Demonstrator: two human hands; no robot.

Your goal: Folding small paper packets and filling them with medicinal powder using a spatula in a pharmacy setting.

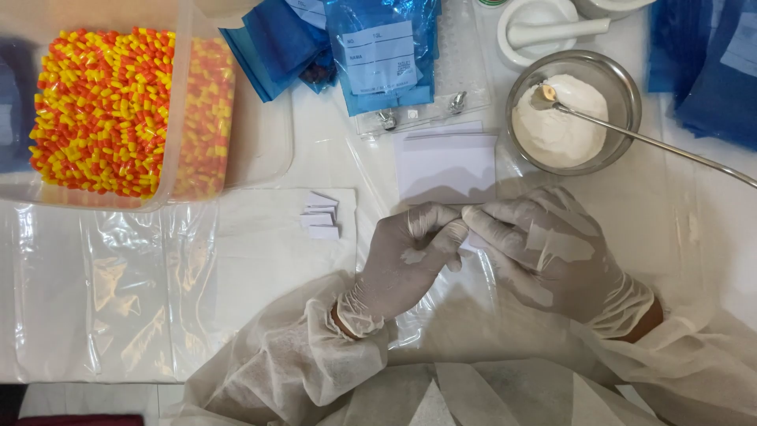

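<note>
both gloved hands' fingers pinch a small white paper between them.

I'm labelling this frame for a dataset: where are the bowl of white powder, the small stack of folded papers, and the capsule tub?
Bowl of white powder (561, 126): head view, on the powder's middle.
Stack of folded papers (320, 217): head view, on the top sheets.
Capsule tub (260, 142): head view, on its clear right wall.
</note>
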